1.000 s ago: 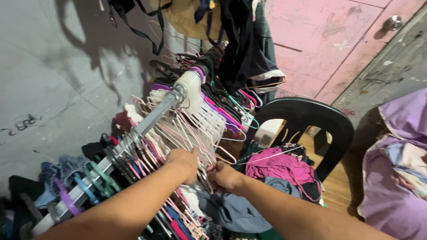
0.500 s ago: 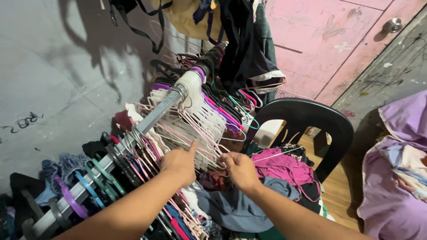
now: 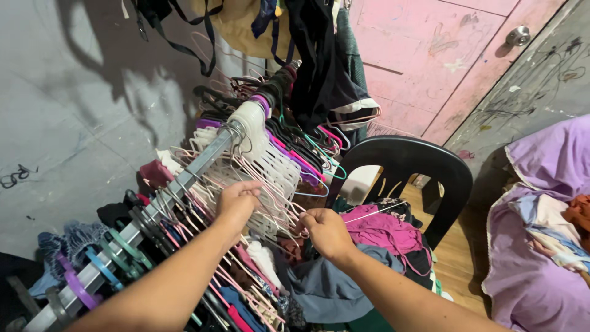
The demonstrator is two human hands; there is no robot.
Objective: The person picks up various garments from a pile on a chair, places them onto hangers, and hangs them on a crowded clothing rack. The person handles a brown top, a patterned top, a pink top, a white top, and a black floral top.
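grey wall; both hands [image 3: 236, 200] [image 3: 326, 230] gripping pale pink wire hangers [image 3: 273, 178].

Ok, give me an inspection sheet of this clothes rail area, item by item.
Surface: metal rail runs from lower left up to centre, crowded along its length.
Job's things: bunch of pale wire hangers on the rail; coloured plastic hangers lower down.
Clutter: pink garment and grey cloth heaped on a black plastic chair; purple fabric pile at right.
Grips: left hand grips the pale hangers; right hand is closed beside them, on what I cannot tell.
Cables: nothing seen.
Surroundings: grey wall, pink door with a round knob, dark clothes hanging above.
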